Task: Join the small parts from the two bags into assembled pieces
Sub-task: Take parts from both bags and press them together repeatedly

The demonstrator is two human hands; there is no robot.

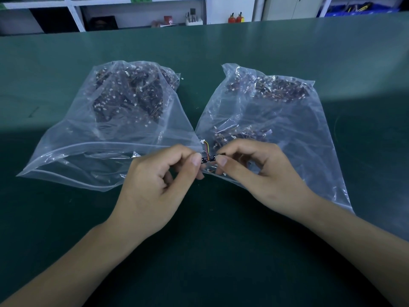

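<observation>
I am pinching the left end of a small black part (204,160) in my left hand (155,187), thumb and forefinger curled narrow around it, its coloured wires (206,145) looping up toward the right bag (287,138). Its long axis is lying left to right, straight toward my right hand (259,171), which is pinching the mating black part (218,156) end-on; both grips are hovering over the green counter (199,240), so closing means pushing inward along that line, I judge.
</observation>
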